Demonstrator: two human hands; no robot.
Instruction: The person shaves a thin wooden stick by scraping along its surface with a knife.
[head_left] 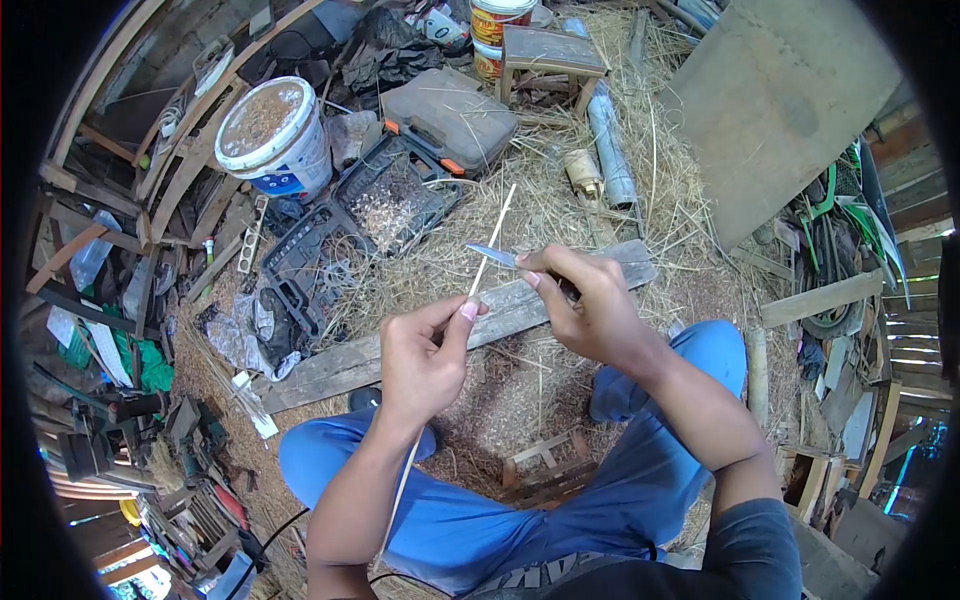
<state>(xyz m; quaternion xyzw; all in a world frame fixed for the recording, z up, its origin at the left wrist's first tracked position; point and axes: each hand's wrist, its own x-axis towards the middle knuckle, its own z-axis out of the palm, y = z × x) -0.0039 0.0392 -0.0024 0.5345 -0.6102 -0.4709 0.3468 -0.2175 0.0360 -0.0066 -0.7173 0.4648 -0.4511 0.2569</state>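
Note:
Between thumb and fingers, my left hand (pixel 425 355) pinches a long thin pale wooden strip (pixel 502 215). The strip slants up past the hand, and its lower end runs down along my left forearm. My right hand (pixel 585 300) is closed around a knife whose handle is hidden in the fist. The knife blade (pixel 491 254) points left and crosses the strip a little above my left fingers; whether it touches the strip I cannot tell. Beneath both hands lies a grey wooden plank (pixel 330 372) on the ground.
A white bucket (pixel 275 140) of brown material stands at the upper left, beside an open black tool case (pixel 310 255) with shavings in it. Further back are a closed grey case (pixel 450 115) and a small wooden stool (pixel 555 52). A large board (pixel 785 110) leans at the right.

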